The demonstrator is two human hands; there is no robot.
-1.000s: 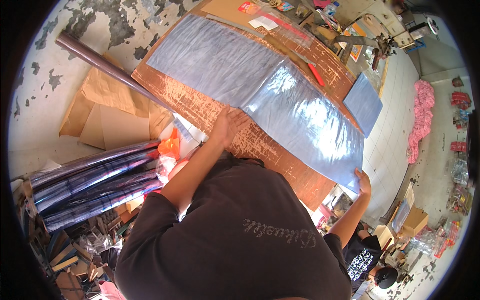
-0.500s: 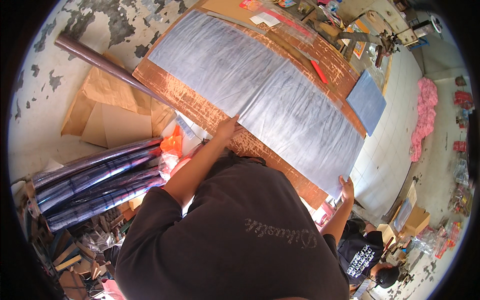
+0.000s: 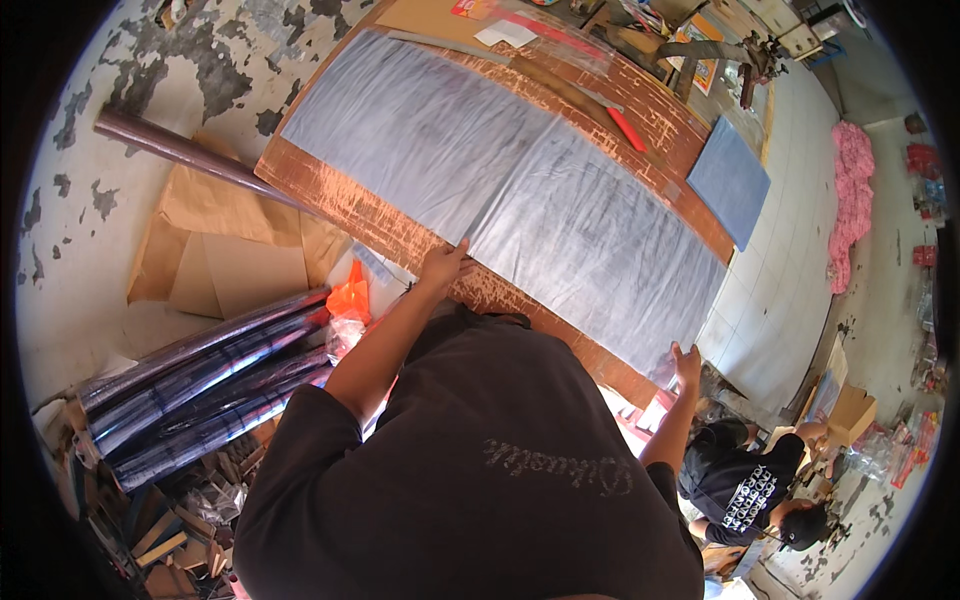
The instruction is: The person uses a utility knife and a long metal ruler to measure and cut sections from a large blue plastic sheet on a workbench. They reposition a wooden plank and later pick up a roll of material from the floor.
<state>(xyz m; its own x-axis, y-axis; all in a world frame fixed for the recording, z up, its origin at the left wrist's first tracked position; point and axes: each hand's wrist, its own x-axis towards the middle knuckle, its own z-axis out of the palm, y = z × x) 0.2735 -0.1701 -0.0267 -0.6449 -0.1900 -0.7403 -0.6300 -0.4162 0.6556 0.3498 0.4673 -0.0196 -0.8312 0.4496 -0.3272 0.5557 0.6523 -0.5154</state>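
A long grey-blue sheet [image 3: 410,130] with streaky marks and a crosswise seam or fold near its middle lies on a worn brown board [image 3: 350,190]. My left hand [image 3: 443,266] grips its near edge beside the seam, thumb on top, with the other fingers partly hidden. At the near right corner, my right hand [image 3: 686,366] pinches the sheet's edge between thumb and fingers. Beyond the sheet lies a red-handled tool [image 3: 626,129] on the board. A smaller blue-grey panel [image 3: 730,180] rests at the board's right end.
Shiny dark rolls [image 3: 210,365] and brown paper [image 3: 205,225] lie at the left, below a long tube [image 3: 185,155]. A clamp-like metal tool [image 3: 755,60] is at the far right. Another person [image 3: 745,485] works low at the right, near a cardboard box [image 3: 850,415].
The view has shifted slightly. Both hands stay at the sheet's near edge, which lies nearly as before. The other person has shifted, with an arm now reaching toward the box.
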